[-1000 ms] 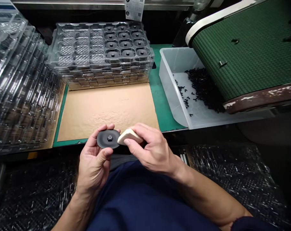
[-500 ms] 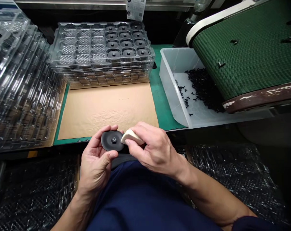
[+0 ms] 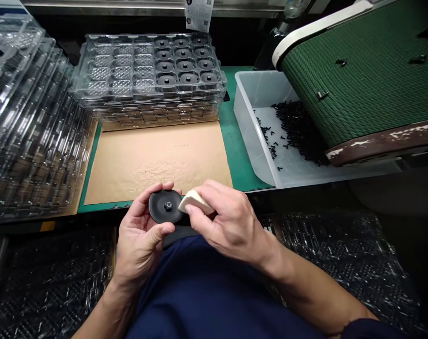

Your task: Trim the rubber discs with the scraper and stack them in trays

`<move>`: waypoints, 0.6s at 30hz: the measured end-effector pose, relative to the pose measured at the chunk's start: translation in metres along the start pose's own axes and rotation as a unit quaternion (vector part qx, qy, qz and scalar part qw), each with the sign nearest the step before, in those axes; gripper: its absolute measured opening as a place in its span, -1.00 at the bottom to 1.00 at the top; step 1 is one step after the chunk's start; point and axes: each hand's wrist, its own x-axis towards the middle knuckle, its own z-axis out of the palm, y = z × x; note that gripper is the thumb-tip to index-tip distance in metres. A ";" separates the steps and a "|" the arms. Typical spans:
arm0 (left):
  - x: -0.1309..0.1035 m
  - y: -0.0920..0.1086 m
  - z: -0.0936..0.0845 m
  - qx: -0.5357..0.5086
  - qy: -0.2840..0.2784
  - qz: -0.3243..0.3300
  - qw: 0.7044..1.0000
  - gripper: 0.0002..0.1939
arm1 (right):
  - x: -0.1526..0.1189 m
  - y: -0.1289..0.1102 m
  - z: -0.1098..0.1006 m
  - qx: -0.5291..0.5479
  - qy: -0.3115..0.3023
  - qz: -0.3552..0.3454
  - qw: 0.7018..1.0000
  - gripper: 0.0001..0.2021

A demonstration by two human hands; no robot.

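Observation:
My left hand (image 3: 143,235) grips a rounded black disc-like part (image 3: 159,212) by its edge, thumb in front and fingers behind. The part faces up toward me, with a short peg at its centre. Between thumb and fingers of my right hand (image 3: 231,219) is a cream-coloured pad (image 3: 196,202), folded or wedge-shaped. Its tip meets the right rim of the black part. Beyond my hands lies a flat cardboard sheet (image 3: 157,150). Similar black parts fill the right columns of a clear plastic tray (image 3: 120,87) at the back.
Tall stacks of clear trays (image 3: 37,127) stand at left. On the right, a white bin (image 3: 245,117) holds many small black pieces beneath a green conveyor belt (image 3: 358,80) carrying several bits. More clear trays (image 3: 348,263) sit low on the right and left.
Both hands stay nearly in place, the pad still at the part's rim. The small pieces on the conveyor belt have shifted slightly left.

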 end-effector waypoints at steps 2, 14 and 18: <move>0.000 0.000 0.000 0.001 -0.002 -0.003 1.000 -0.37 | 0.000 -0.001 0.001 0.000 0.002 0.004 1.000 -0.85; 0.001 0.003 0.003 -0.015 0.010 -0.027 0.999 -0.37 | 0.003 0.009 0.005 0.080 -0.005 -0.009 0.997 -0.84; 0.001 0.006 0.002 -0.022 0.019 -0.043 0.999 -0.36 | 0.006 0.020 0.007 0.034 0.063 0.038 0.997 -0.85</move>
